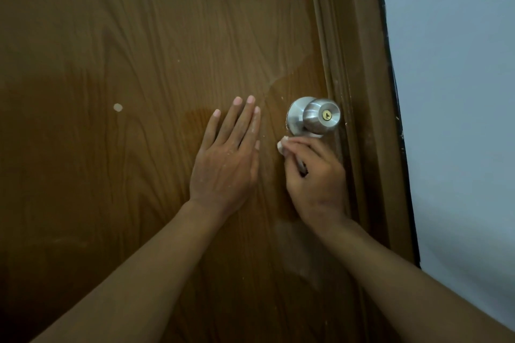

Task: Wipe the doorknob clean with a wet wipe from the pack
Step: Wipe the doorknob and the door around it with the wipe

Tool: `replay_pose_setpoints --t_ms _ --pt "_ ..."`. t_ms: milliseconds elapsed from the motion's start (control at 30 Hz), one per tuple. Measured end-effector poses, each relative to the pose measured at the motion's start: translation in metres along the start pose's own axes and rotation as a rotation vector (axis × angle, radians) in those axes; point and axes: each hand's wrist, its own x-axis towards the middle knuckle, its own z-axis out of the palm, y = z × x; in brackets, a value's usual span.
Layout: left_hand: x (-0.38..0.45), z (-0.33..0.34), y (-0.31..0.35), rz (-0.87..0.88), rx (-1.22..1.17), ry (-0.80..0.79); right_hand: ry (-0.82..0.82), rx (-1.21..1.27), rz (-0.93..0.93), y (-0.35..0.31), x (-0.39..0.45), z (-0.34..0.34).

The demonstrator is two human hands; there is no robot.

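Wet wipe (282,145) is pinched in the curled right hand (316,175), pressed at the doorknob (320,115) base, 6 o'clock. Left hand (227,159) is laid flat, fingers straight, on the door (139,64) at the knob's 9 o'clock.

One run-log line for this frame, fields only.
stage: wiping | left hand: flat on door | right hand: holds wipe under doorknob | pack: not seen

This looks like a room inside a home. A brown wood-grain interior door (139,64) fills most of the frame, with a brushed-steel round doorknob with a brass keyhole (320,115) right of centre. A brown moulded wooden door frame (362,64) runs down beside it, and a plain pale blue-grey painted wall (459,92) takes the right edge.
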Motion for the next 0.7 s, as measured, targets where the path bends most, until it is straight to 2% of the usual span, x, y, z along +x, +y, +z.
replay_pose_setpoints --t_ms 133,200,300,333,400,467,533,700 --pt "-0.001 0.001 0.001 -0.001 -0.001 0.01 -0.188 -0.03 -0.199 0.009 -0.033 -0.015" --pt "-0.001 0.001 0.0 -0.004 -0.004 0.007 -0.139 -0.033 -0.101 0.015 -0.033 -0.018" --pt "-0.003 0.002 0.003 -0.012 -0.007 0.011 0.035 0.027 0.173 0.013 -0.018 -0.014" --pt "-0.005 0.003 0.004 -0.019 -0.008 0.018 0.045 0.029 0.192 0.01 -0.016 -0.011" --pt "-0.01 0.005 0.007 -0.036 -0.011 0.026 -0.023 0.028 0.11 0.007 -0.027 -0.012" --pt "-0.015 0.006 0.01 -0.047 -0.01 0.029 -0.114 -0.006 -0.048 0.009 -0.048 -0.019" --pt "-0.019 0.008 0.013 -0.052 -0.006 0.026 -0.16 -0.049 -0.093 0.015 -0.06 -0.026" --pt "-0.027 0.013 0.017 -0.06 0.004 0.018 0.038 0.035 0.224 0.013 -0.03 -0.016"
